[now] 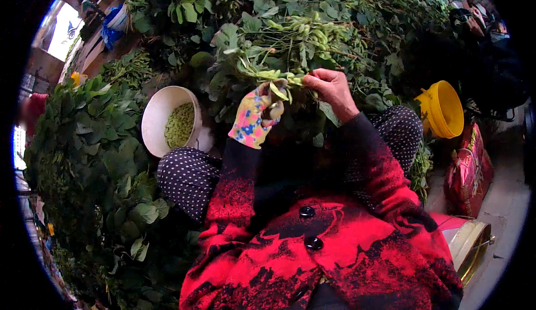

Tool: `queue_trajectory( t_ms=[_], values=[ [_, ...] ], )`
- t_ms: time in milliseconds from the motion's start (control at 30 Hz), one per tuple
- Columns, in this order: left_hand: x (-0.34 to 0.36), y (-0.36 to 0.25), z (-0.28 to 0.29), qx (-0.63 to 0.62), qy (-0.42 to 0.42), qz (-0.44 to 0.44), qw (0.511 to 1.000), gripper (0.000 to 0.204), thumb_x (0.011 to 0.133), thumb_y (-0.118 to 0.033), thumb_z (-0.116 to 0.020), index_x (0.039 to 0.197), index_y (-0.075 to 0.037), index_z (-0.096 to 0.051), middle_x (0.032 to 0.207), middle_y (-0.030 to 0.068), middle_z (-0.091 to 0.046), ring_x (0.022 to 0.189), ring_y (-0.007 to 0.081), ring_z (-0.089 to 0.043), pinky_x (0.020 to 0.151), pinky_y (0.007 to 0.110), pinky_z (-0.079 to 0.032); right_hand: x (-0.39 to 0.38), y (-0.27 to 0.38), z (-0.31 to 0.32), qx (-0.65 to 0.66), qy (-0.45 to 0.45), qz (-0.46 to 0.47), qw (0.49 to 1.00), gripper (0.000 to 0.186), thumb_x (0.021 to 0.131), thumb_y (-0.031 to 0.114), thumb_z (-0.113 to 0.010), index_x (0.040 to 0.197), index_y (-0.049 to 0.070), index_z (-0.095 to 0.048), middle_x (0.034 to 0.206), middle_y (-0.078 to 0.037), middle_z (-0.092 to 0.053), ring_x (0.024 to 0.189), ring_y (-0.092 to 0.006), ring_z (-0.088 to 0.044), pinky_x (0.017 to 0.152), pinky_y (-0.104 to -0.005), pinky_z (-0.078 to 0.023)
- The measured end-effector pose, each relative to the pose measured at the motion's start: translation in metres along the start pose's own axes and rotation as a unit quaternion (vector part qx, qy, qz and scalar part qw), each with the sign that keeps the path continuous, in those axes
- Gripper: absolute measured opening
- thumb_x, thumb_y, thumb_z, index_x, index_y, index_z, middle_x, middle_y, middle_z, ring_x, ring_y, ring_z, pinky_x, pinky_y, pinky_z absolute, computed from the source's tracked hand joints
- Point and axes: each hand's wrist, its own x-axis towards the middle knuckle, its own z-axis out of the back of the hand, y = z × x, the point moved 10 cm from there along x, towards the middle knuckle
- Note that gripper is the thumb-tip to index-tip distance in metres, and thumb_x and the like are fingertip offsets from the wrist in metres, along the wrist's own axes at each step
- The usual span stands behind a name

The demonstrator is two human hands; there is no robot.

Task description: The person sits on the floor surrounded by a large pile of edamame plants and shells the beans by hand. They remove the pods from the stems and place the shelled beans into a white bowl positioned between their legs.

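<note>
My left hand (258, 115), in a patterned glove of yellow, pink and blue, is closed around a leafy stalk of green bean pods (273, 76). Bare fingers of my right hand (334, 89) pinch at the tip of a pod on the same stalk, just right of the glove. More pods (318, 33) hang in a cluster from the stalks beyond both hands. To the left of my gloved hand, a white bucket (162, 117) stands tilted toward me, with shelled green beans (180, 125) inside.
Piles of leafy bean plants (89, 159) rise on the left and across the far side. A yellow bucket (446, 109) lies tipped at the right, near a red bag (472, 170). A metal tin (472, 246) is beside my right side, on the grey floor (502, 209).
</note>
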Motion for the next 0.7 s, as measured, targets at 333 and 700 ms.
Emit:
queue_trajectory(
  t_ms=[333,700],
  values=[
    [-0.017,0.067,-0.011,0.144,-0.028,0.168,0.975,0.033,0.083,-0.024,-0.046,0.108,-0.003,-0.048,0.063,-0.0013,-0.049,0.043,0.0058,-0.041,0.036,0.017,-0.027,-0.022,0.082,0.009,-0.344,-0.064,0.289,0.891,0.012,0.067,0.013,-0.063,0.078,0.008,-0.059,0.069,-0.006,-0.052,0.060,-0.0213,-0.053,0.054,-0.0279,-0.042],
    [0.000,0.019,-0.011,0.595,-0.031,-0.285,0.751,0.017,0.077,-0.019,-0.056,0.090,-0.009,-0.057,0.082,0.0028,-0.056,0.078,0.0154,-0.054,0.066,0.027,-0.043,-0.078,0.049,-0.012,-0.223,-0.101,0.283,0.927,0.025,0.065,-0.001,-0.062,0.088,0.007,-0.057,0.069,-0.007,-0.050,0.057,-0.0165,-0.050,0.051,-0.0242,-0.040]
  ],
)
